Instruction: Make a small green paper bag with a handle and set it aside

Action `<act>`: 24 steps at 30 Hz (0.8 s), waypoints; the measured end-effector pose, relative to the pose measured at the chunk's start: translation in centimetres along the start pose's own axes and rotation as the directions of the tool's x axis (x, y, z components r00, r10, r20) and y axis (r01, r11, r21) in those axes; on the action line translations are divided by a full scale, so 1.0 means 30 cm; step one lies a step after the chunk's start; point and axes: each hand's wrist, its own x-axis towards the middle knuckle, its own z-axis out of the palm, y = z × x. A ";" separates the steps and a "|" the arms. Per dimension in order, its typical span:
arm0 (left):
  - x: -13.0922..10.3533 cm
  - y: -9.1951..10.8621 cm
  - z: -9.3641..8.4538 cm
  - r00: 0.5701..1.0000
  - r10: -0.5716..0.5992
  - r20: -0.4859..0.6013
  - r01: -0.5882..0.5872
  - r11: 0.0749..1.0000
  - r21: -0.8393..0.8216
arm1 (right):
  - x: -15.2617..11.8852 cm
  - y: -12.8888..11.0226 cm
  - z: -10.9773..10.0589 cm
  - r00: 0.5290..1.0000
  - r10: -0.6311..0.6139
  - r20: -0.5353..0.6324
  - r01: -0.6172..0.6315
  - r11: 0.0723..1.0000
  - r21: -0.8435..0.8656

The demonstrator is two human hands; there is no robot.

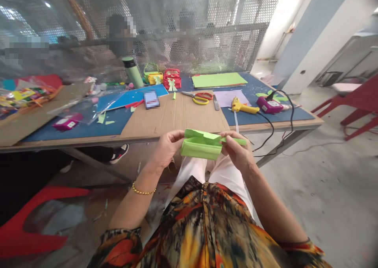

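Above my lap, just in front of the table edge, I hold a small folded light-green piece [201,150], shaped like a little open box or pouch of paper or felt. My left hand [168,150] pinches its left end between thumb and fingers. At its right end, my right hand [237,152] grips the side, where a narrow green flap or strip sticks out past the fingers. A cardboard sheet [177,116] lies on the table right beyond my hands.
On the cardboard are scissors [201,99], a phone [151,100] and a metal blade [216,102]. A yellow glue gun [245,106] with a black cord lies to the right. Behind stand a green bottle [132,72] and small red [172,80] and yellow [154,78] bags.
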 end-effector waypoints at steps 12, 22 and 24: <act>-0.002 -0.022 -0.020 0.995 0.011 -0.100 -0.012 1.000 -0.016 | 0.000 -0.042 0.040 0.998 -0.067 -0.005 0.066 0.990 -0.122; -0.016 -0.013 -0.023 0.991 0.016 -0.134 -0.019 1.000 -0.021 | 0.004 -0.080 0.045 0.995 -0.075 0.059 0.085 0.979 -0.183; -0.020 -0.010 -0.026 0.994 0.036 -0.100 -0.035 0.999 0.008 | 0.002 -0.088 0.039 0.992 -0.115 0.059 0.125 0.969 -0.215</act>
